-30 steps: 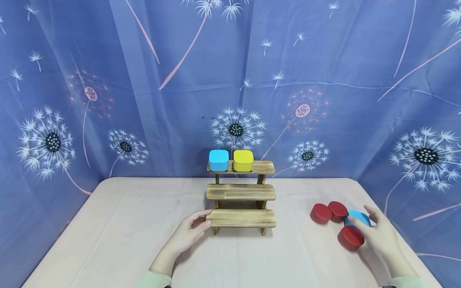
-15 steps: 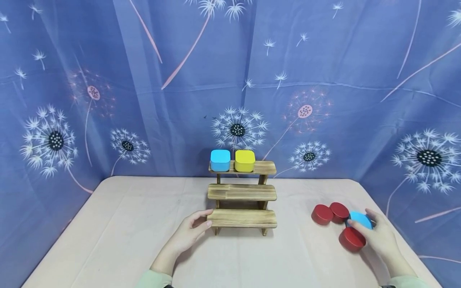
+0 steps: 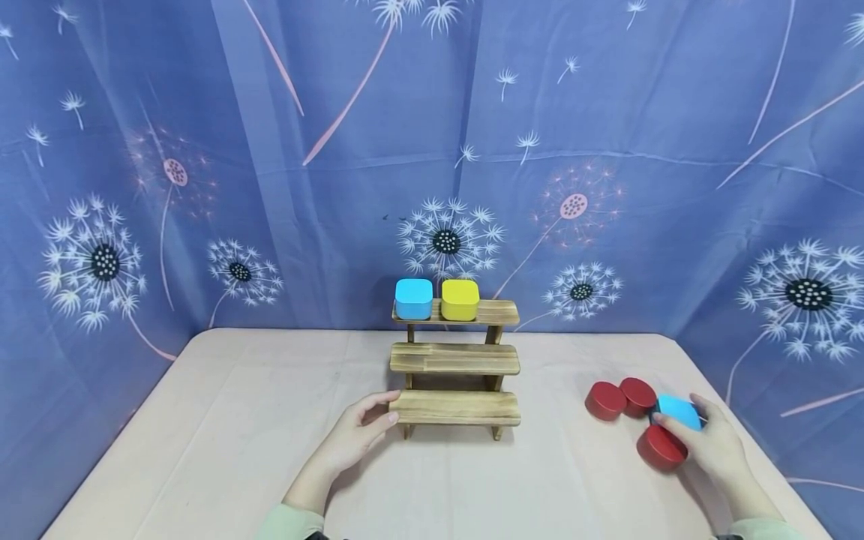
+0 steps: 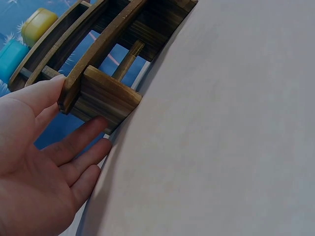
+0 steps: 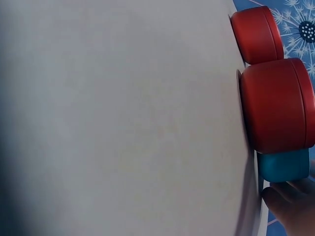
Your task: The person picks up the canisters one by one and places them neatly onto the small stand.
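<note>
My right hand grips a blue square tin with rounded corners, thumb on the near left side and fingers on the far right. A red round tin stands just in front and partly hides the blue one in the right wrist view. Two more red tins, one at the left and one behind, sit beside it. My left hand holds the left end of the lowest board of a three-step wooden stand between thumb and index finger. The other fingers extend loosely by the stand's leg.
On the stand's top step sit another blue tin and a yellow tin, side by side. A pale cloth covers the table. Blue dandelion-print curtains enclose the back and both sides.
My right hand's thumb and fingers have closed in on the blue square tin. My left hand keeps its place on the stand. The head view has shifted slightly.
</note>
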{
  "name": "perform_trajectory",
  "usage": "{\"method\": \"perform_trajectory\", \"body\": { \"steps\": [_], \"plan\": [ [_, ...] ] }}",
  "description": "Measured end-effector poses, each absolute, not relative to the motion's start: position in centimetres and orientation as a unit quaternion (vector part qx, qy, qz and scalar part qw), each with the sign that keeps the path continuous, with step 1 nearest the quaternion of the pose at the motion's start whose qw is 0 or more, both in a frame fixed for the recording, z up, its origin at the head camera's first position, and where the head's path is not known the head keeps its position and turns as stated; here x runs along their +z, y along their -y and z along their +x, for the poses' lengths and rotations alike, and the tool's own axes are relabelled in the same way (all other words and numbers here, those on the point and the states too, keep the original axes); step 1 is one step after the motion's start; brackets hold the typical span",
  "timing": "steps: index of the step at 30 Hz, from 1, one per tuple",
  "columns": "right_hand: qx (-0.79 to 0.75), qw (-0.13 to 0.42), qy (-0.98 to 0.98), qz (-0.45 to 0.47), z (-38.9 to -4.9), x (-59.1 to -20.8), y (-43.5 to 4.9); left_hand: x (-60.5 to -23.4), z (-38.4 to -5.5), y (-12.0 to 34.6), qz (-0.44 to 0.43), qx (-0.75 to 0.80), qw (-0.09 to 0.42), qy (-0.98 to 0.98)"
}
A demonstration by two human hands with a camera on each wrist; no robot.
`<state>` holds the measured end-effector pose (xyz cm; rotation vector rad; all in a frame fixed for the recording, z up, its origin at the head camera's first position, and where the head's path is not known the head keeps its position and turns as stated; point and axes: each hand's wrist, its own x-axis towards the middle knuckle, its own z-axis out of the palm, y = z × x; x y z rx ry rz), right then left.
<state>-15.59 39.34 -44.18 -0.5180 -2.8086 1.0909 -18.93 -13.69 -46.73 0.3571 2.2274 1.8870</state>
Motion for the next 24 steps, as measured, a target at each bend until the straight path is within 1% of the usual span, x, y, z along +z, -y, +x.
{"method": "perform_trajectory", "body": {
  "steps": [11,24],
  "plan": [
    [0.339,0.032,0.923,-0.182,-15.48,-43.71,-39.19,-46.6,-18.87,13.71,0.123,0.637,0.102,-0.754],
    [0.342,0.045,0.918,-0.198,-15.39,-43.57,-39.57,-46.76,-18.96,13.71,0.126,0.636,0.097,-0.755]
  ]
}}
